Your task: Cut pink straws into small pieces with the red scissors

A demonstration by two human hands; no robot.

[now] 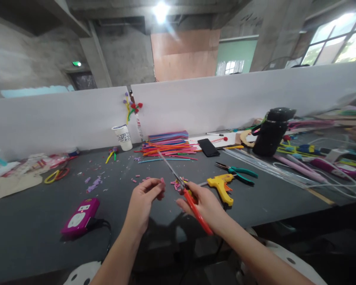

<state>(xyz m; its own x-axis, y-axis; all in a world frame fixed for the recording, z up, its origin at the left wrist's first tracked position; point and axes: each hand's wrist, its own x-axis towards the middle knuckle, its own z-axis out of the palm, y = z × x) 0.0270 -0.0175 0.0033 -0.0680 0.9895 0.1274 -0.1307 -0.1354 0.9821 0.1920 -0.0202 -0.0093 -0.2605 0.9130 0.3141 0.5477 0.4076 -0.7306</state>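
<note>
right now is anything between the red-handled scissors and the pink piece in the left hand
Nothing visible blocks the gap between the scissors in the right hand and the pink piece in the left hand. Loose pink bits show there, but appear to lie on the tabletop below.

Scissors: red handle, long slim metal blades; I grip them in my right hand.
Blade direction: tips pointing away from me and leftward, toward the far side; I can't tell how far apart the blades stand.
Handle: its red end sticks out past my palm, back toward me.
Pink piece: small and short, pinched upright between my left hand's fingertips, left of the blades and apart from them.
Piece's far end: hidden by my fingers.
</note>
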